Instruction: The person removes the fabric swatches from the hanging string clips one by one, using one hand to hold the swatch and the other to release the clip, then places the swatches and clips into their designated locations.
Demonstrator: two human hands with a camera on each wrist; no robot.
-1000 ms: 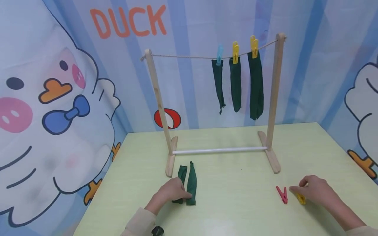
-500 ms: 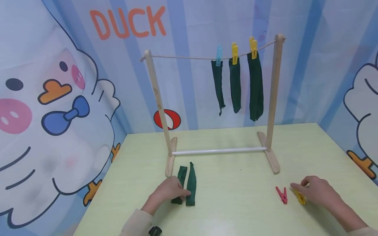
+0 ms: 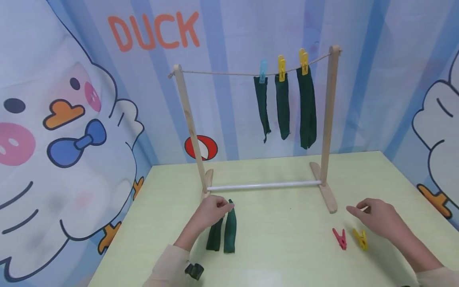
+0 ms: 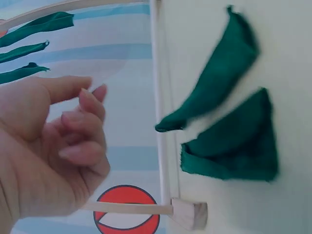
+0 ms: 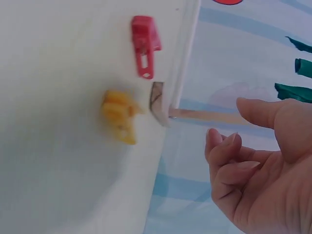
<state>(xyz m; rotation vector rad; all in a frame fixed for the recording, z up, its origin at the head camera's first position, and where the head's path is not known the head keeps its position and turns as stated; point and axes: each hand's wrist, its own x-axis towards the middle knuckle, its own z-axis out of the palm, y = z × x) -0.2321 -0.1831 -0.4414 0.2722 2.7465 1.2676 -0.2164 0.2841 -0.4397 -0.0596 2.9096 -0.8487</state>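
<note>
My left hand [image 3: 212,210] hovers above two dark green cloth strips on the table, its fingers loosely curled and holding nothing. In the head view it covers the top of the left strip [image 3: 214,238], while the right strip [image 3: 230,236] lies beside it. The left wrist view shows both strips apart from the hand. Over the table at the right, my right hand [image 3: 383,217] is also loosely curled with nothing in it. Below it lies a yellow clothespin [image 3: 361,240], with a red clothespin [image 3: 340,239] to its left.
Behind the hands stands a wooden rack with a left post [image 3: 187,115], a right post [image 3: 328,115] and a white crossbar [image 3: 263,185]. Three green strips hang from its cord [image 3: 215,73], held by one blue clothespin [image 3: 263,71] and two yellow ones [image 3: 281,68].
Both hands have risen from the table. The left has moved up away from the strips; the right has come off the yellow clothespin. Strips and clothespins stay on the table.
</note>
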